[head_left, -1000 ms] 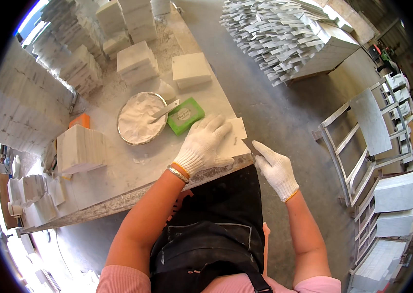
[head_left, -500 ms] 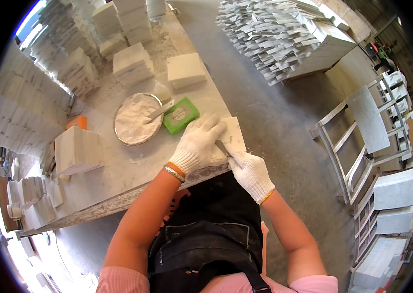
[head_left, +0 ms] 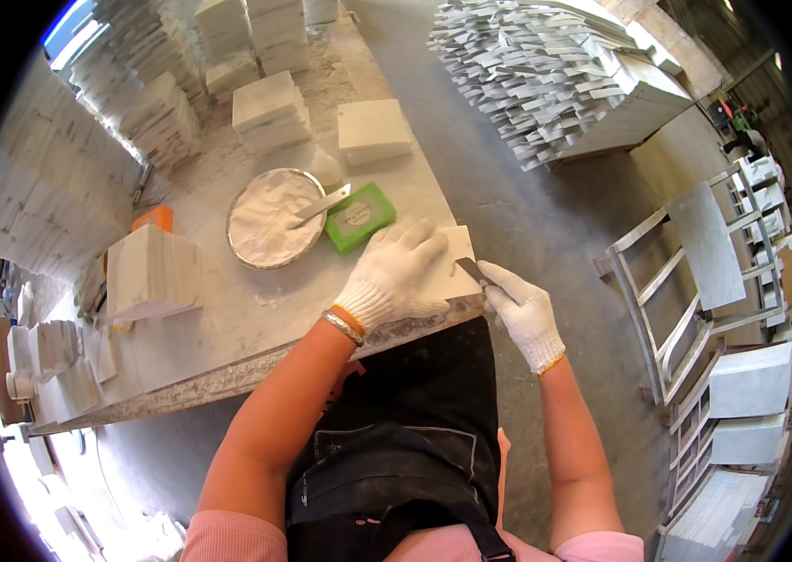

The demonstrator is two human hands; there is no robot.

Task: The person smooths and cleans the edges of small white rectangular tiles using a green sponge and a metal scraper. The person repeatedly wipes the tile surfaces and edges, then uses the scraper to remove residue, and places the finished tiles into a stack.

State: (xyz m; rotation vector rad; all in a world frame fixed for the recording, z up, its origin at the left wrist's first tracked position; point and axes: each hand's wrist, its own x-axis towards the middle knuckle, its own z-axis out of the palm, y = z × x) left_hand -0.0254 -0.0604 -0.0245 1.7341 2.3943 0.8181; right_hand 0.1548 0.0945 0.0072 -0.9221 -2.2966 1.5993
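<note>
My left hand (head_left: 398, 273), in a white knit glove, lies flat with spread fingers on a pale stone tile (head_left: 452, 264) at the workbench's near right corner. My right hand (head_left: 524, 312), also gloved, grips a small dark scraper blade (head_left: 471, 270) whose tip touches the tile's right edge. Just behind the tile sit a green sponge-like block (head_left: 359, 216) and a round metal pan of white paste (head_left: 270, 219) with a putty knife (head_left: 321, 204) resting in it.
Stacks of white tiles (head_left: 270, 110) stand on the stone bench (head_left: 227, 323), with a single square slab (head_left: 374, 129) and an orange object (head_left: 152, 218). A large tile pile (head_left: 546, 75) sits across the grey floor. Metal racks with slabs (head_left: 696, 272) stand at right.
My right hand moved left from beside the bench to the tile's edge, bringing the blade against it. My left hand stayed pressed on the tile.
</note>
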